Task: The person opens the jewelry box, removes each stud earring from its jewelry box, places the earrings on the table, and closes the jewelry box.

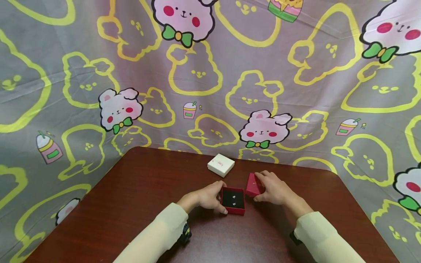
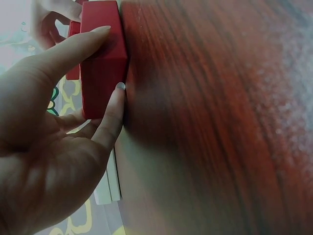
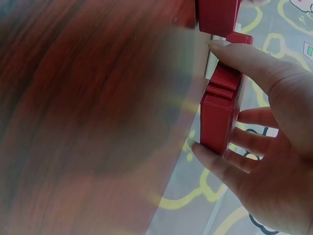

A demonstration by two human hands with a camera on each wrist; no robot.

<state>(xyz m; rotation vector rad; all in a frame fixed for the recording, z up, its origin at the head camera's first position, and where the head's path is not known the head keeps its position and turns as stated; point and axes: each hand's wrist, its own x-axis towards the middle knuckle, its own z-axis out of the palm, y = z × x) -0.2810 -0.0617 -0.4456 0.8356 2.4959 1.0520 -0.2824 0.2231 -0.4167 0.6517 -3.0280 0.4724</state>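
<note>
My left hand point(image 1: 208, 196) grips a small red jewelry box point(image 1: 235, 210) from its left side, the thumb at the near wall. A black pad point(image 1: 228, 201) fills the box, and two small silvery earrings point(image 1: 234, 197) sit on it, one behind the other. To the right, my right hand point(image 1: 274, 188) holds the red box lid point(image 1: 253, 187), tilted and apart from the box. In the right wrist view, the thumb and a finger pinch the lid point(image 3: 215, 122) at opposite ends, and layered red ribbon-like folds point(image 3: 221, 93) show on it.
A white square box point(image 1: 221, 165) with faint pink writing lies behind the red box. Both rest on a dark reddish-brown wooden table point(image 1: 158, 175). A grey curtain point(image 1: 197, 138) with cartoon rabbits hangs just past the table's far edge.
</note>
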